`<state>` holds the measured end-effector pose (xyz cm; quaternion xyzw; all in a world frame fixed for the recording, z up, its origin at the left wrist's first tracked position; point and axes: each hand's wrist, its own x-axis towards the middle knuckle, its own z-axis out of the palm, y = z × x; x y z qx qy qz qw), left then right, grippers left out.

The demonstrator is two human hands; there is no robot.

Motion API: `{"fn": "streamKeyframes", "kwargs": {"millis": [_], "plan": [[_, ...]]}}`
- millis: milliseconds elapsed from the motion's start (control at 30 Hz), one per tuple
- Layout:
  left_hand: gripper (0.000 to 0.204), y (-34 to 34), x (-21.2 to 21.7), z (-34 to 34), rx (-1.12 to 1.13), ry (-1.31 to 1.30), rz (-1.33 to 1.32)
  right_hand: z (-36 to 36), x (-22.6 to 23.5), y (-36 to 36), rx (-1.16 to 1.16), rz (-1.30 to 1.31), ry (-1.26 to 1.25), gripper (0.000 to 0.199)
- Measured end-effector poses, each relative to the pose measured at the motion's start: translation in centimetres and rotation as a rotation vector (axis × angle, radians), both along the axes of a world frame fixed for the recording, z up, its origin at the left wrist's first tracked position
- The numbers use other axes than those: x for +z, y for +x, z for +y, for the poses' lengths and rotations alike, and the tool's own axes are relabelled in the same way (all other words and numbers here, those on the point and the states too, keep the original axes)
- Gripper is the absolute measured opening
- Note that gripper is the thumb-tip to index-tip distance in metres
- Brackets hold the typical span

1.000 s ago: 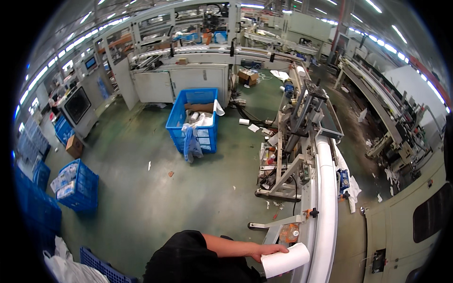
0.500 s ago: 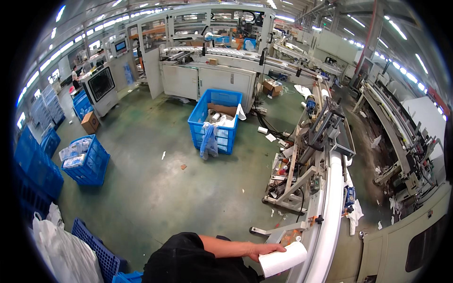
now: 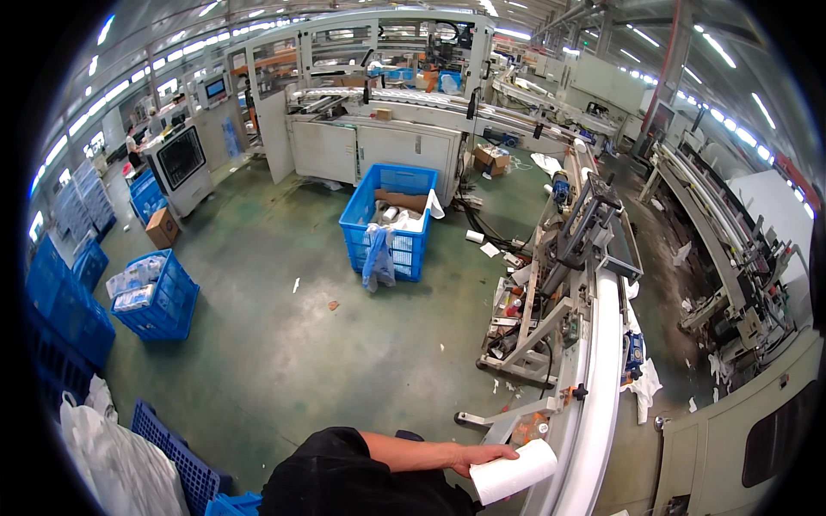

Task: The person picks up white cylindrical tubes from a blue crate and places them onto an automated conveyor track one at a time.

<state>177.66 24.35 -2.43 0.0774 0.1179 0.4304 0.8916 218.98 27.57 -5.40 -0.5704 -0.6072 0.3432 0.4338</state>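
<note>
From the lower edge my left forearm, in a black sleeve, reaches across to the right. My left hand (image 3: 483, 456) is closed on the near-left side of a white paper roll (image 3: 516, 473), holding it tilted. Part of the grip is hidden behind the roll, and a small skin-coloured patch shows at its lower edge. Just right of the roll, a long white paper log (image 3: 594, 413) lies along the machine's rail, close to it. I cannot make out my right hand.
A blue crate (image 3: 387, 249) with paper scraps stands mid-floor. Another blue crate (image 3: 168, 301) holds wrapped packs at left. A metal machine frame (image 3: 538, 344) runs along the right. White sacks (image 3: 120, 456) and a blue pallet (image 3: 176, 447) lie at lower left. Scraps litter the floor.
The view has shifted slightly. My left hand keeps its hold on the paper roll, which stays in nearly the same place beside the rail.
</note>
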Motion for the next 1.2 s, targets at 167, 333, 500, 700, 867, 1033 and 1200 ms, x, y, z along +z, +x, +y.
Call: {"fn": "streamKeyframes", "kwargs": {"millis": [167,333,500,700,867,1033,1200], "plan": [[0.057,0.4,-1.1,0.2,0.000,0.019,0.029,-2.0,4.2,-3.1,-0.114,0.190,-0.112,0.045],[0.058,0.7,-0.8,0.3,-0.045,0.007,0.004,-3.6,7.0,-6.5,-0.139,0.487,-0.021,0.049],[0.059,1.0,-1.4,0.3,-0.079,0.003,-0.017,-4.1,5.2,-4.6,-0.161,0.485,-0.077,0.052],[0.059,1.3,-0.9,0.4,-0.113,0.001,-0.008,-5.0,2.1,-1.6,-0.231,0.469,-0.099,0.057],[0.059,1.3,-1.0,0.5,-0.125,0.019,-0.006,-6.0,2.0,-1.6,-0.257,0.485,-0.099,0.063],[0.059,1.2,-1.2,0.4,-0.119,0.028,-0.006,-5.2,0.9,-0.9,-0.219,0.466,-0.119,0.063],[0.058,1.0,-0.9,0.0,-0.103,0.046,-0.024,-4.6,-4.7,3.8,-0.146,0.199,-0.025,0.060]]}}
